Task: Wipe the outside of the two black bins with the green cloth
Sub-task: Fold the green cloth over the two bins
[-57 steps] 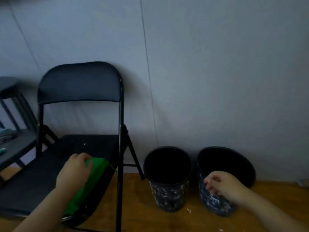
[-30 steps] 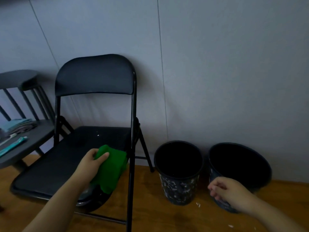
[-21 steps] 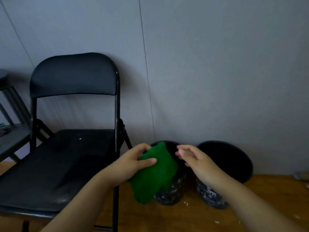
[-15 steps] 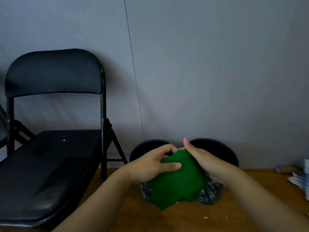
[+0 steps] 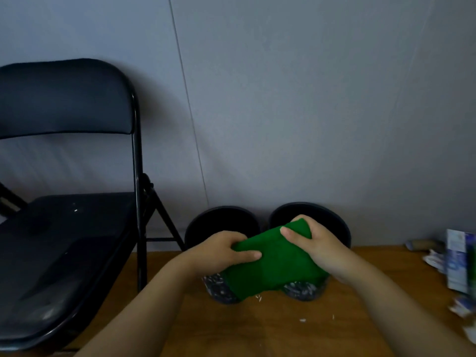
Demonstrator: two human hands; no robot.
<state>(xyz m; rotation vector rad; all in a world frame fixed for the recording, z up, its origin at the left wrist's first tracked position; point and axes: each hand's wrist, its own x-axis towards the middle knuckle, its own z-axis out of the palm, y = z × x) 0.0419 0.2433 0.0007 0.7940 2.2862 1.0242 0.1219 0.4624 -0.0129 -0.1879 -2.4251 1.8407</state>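
Above the two black bins (image 5: 221, 225) standing against the wall, the left hand (image 5: 221, 249) and right hand (image 5: 313, 242) gripped the green cloth (image 5: 273, 264) with curled fingers, wiping apparently not yet begun.

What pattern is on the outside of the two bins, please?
Black with white speckles, on both bins, in the head view.

Both hands grip the green cloth (image 5: 273, 264): left hand (image 5: 221, 251) and right hand (image 5: 313, 243) at opposite ends, two black bins (image 5: 219, 287) beyond the fingers.
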